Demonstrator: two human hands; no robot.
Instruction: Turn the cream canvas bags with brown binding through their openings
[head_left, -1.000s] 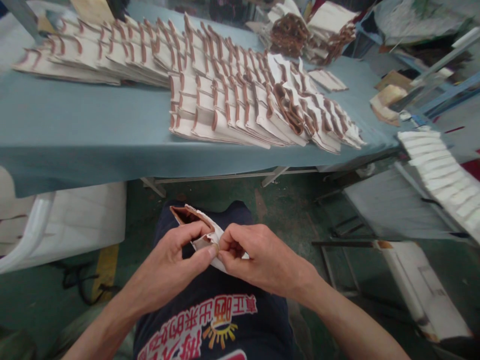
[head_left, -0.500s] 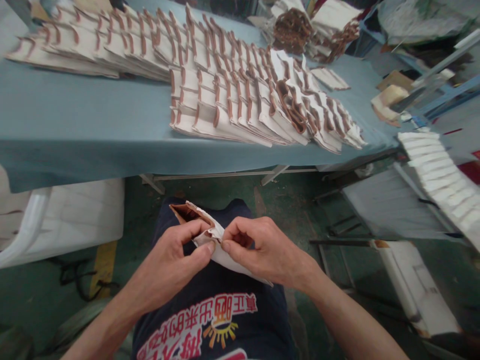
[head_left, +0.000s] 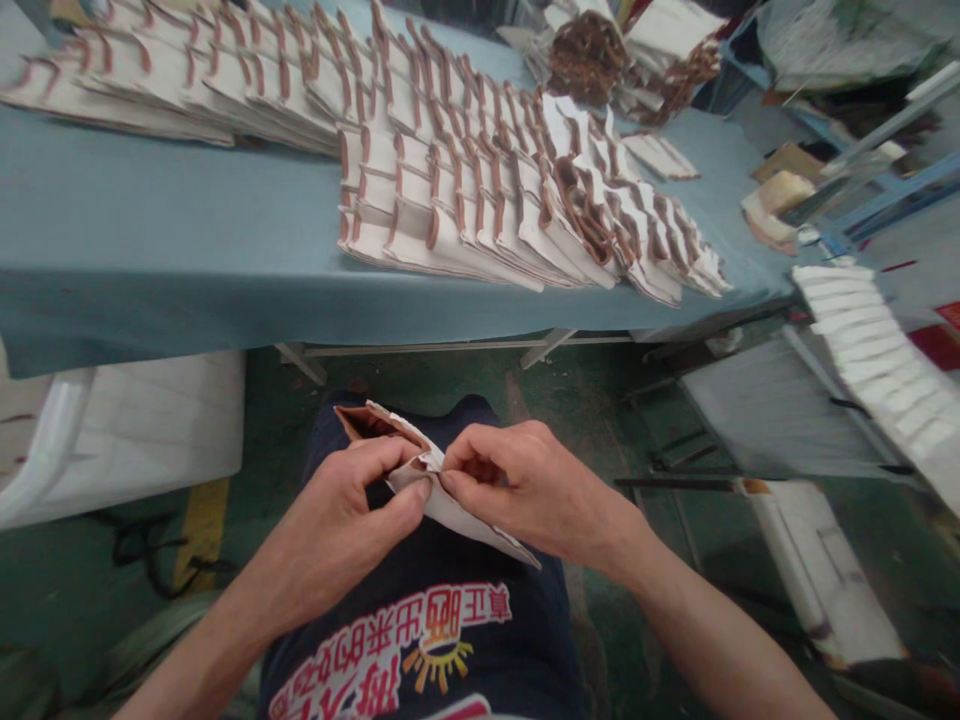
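Observation:
A white piece with a brown lining [head_left: 469, 518] is held over my lap, above a dark blue apron with printed characters [head_left: 427, 640]. Its upper left end stands open and shows the brown inside. My left hand [head_left: 360, 505] pinches the near edge between thumb and fingers. Just to the right, my right hand [head_left: 517, 485] has its thumb and index finger closed on the same edge, close to the left thumb. Whatever small detail lies between the fingertips is too small to make out.
Rows of similar white and brown pieces [head_left: 450, 200] lie on a blue-covered table [head_left: 187, 220] in front. A white bin [head_left: 172, 430] stands at the left. White pieces [head_left: 870, 350] hang over a rack at the right, above a padded stool [head_left: 817, 560].
The right hand has shifted slightly up and left along the edge, and more of the piece's lower right end shows. The view has moved a little.

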